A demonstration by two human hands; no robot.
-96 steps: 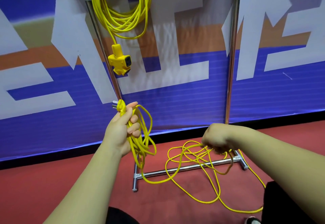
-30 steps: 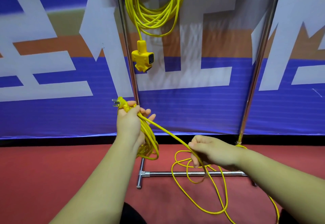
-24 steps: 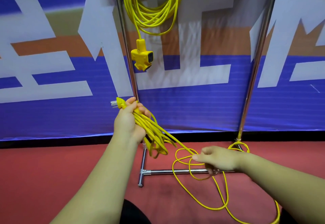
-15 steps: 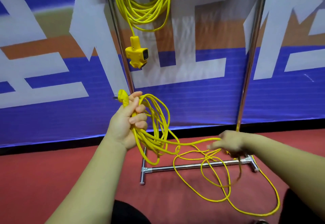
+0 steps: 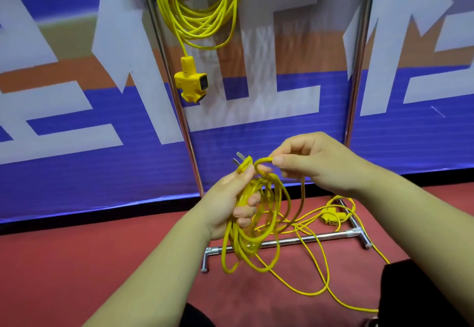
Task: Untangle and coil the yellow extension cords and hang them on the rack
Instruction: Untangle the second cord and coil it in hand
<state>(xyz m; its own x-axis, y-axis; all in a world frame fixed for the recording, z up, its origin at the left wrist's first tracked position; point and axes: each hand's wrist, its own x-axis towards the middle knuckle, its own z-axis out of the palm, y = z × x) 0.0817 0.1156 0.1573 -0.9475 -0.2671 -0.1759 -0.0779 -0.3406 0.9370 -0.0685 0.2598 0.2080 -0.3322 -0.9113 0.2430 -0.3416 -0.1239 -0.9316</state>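
Behind everything, a blue, white and orange banner wall; in front, the metal rack with two uprights and a base bar on red floor. Already hung near the top of the rack, a finished cord coil, its socket block dangling beside the left upright.

Lower, at centre, the second yellow extension cord: several loops gathered in the left hand, fingers curled shut around the bundle, plug poking up above the thumb. Right hand just beside it, thumb and forefinger pinched on a fresh bend of cord being laid onto the bundle. Loose slack trailing over the base bar to the far-end socket on the floor by the right foot of the rack.

Best done, probably, by matching each new loop to the hanging ones, keeping the left grip firm, sliding the right hand back down the slack without twisting it, and lifting cord clear of the base bar to avoid snags.

Against half a second ago: right hand up from low over the floor loops to meet the left, one more loop brought in, less slack lying on the floor
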